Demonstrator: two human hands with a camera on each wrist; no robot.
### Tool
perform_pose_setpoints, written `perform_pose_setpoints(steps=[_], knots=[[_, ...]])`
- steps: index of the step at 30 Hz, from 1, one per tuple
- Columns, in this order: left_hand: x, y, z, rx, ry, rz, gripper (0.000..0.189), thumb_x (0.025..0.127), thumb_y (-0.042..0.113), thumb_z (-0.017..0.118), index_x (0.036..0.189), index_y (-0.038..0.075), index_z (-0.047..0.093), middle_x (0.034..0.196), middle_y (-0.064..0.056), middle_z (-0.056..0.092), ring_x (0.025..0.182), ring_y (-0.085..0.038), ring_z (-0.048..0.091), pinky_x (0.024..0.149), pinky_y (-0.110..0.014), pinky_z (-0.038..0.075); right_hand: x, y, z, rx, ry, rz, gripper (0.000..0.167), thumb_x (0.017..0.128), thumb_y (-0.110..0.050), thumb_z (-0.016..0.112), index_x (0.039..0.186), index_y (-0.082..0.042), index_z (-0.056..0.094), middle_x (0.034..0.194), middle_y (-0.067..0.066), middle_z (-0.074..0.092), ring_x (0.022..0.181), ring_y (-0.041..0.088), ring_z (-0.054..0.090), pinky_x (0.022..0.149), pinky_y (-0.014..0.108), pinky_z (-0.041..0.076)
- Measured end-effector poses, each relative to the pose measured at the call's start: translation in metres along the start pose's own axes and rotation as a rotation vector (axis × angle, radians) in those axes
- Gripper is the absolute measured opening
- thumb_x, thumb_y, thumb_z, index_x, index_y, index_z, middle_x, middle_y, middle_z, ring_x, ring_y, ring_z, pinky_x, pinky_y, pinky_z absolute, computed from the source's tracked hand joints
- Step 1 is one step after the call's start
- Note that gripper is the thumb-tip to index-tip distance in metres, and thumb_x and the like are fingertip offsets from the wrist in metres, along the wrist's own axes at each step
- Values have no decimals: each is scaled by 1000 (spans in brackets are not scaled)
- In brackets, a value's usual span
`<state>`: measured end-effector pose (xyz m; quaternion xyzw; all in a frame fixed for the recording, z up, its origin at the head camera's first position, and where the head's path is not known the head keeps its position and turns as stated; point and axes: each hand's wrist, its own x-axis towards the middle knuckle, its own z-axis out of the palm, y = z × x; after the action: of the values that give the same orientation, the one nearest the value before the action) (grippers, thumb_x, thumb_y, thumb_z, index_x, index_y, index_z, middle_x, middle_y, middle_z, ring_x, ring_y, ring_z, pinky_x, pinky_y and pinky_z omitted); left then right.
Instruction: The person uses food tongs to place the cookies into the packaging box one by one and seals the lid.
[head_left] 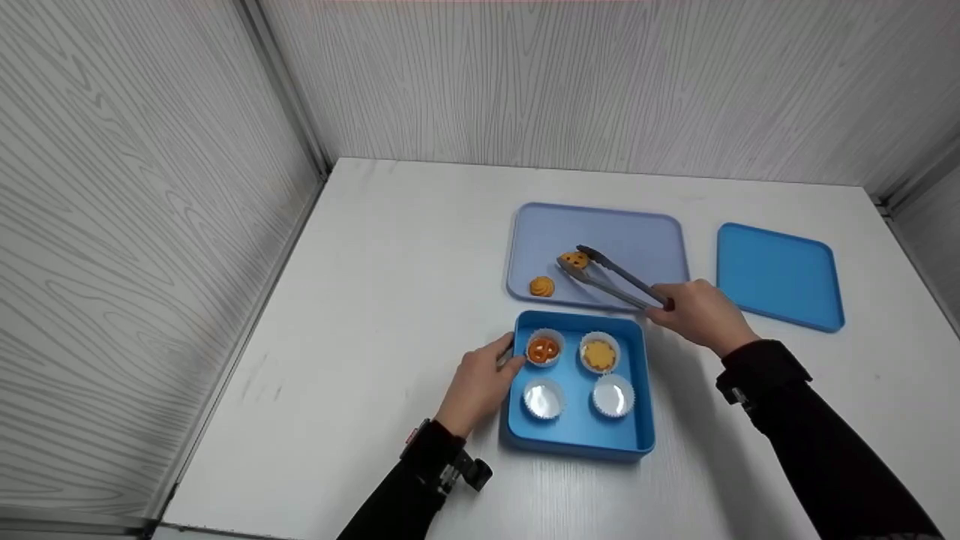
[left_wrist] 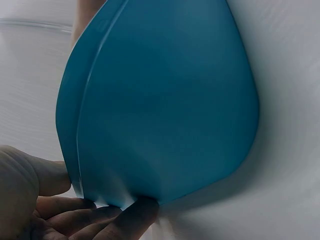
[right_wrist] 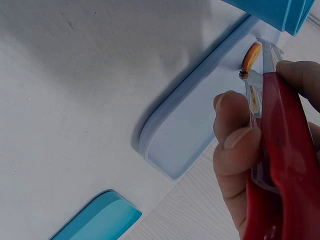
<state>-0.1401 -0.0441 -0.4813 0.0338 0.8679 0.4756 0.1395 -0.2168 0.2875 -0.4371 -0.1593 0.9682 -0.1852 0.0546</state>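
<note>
Right hand [head_left: 697, 311], fingers closed round red-handled tongs [head_left: 630, 278]; spotted cookie [head_left: 574, 259] between tips, at purple tray [head_left: 637, 236]. Swirled cookie [head_left: 541, 286] lies on tray nearby. Left hand [head_left: 480, 382] grips blue box [head_left: 577, 433] at left wall. Pretzel [head_left: 543, 350], yellow cookie [head_left: 600, 355] sit in far paper cups [head_left: 598, 337].

Head view, right of centre: right hand [head_left: 705, 315] partly hides the tongs [head_left: 630, 278] from me | lower right: black sleeve [head_left: 832, 465] cut off | left wrist view, top: blue box [left_wrist: 165, 110] cut off
</note>
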Motion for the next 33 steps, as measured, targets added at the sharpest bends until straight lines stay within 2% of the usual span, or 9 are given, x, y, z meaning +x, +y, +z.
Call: perform_pose_setpoints(steps=[6, 14, 22, 33], knots=[[-1, -1, 1, -5, 12, 23, 54, 107, 27, 56, 154, 6, 45, 155, -12, 49, 146, -26, 42, 119, -45, 37, -1, 0, 3, -21, 33, -18, 8, 95, -13, 71, 92, -6, 70, 69, 5, 65, 58, 16, 55, 53, 29, 46], [-1, 0, 1, -11, 7, 10, 54, 107, 28, 55, 155, 6, 44, 156, -11, 48, 146, -26, 41, 120, -44, 37, -1, 0, 6, -32, 73, -48, 5, 94, -11, 73, 94, -6, 72, 69, 4, 65, 59, 17, 54, 54, 30, 45], [-1, -1, 0, -4, 7, 11, 54, 107, 29, 56, 155, 7, 44, 156, -10, 48, 146, -26, 42, 120, -44, 37, -2, 2, 9, -34, 106, -61, 9, 96, -7, 67, 87, -8, 68, 65, 1, 53, 59, 19, 49, 55, 31, 37], [-1, -1, 0, -3, 6, 8, 55, 107, 28, 56, 155, 6, 43, 156, -11, 47, 147, -26, 41, 120, -44, 36, -5, 3, 11, -52, 142, -81, 8, 96, -7, 68, 89, -7, 71, 67, 1, 58, 60, 18, 50, 57, 31, 38]])
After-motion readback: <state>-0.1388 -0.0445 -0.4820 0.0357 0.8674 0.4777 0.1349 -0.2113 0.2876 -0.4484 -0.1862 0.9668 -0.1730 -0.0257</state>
